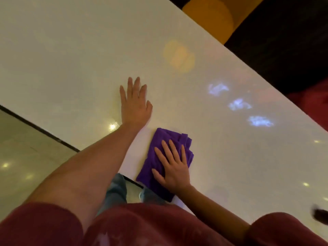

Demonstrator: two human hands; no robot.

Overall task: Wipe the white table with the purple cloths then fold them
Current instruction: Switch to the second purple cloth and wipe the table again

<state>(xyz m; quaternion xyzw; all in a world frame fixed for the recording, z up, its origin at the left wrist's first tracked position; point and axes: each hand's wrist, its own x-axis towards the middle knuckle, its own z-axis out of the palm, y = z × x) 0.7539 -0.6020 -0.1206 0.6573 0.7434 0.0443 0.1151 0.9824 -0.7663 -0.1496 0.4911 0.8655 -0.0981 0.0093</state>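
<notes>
Purple cloth (165, 162) sits bunched under your right hand (173, 170), fingers straight and spread, palm pressing it onto the white table (74, 55) near the front edge. Your left hand (135, 103) lies flat on the bare tabletop just beyond the cloth, fingers extended, holding nothing. Further out, blue light patches (238, 104) glint across the surface, and a yellow seat (211, 16) stands past the far edge.

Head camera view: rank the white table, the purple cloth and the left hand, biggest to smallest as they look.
1. white table
2. purple cloth, partly hidden under the right hand
3. left hand; it lies farther from the camera, so it is close to the cloth.
</notes>
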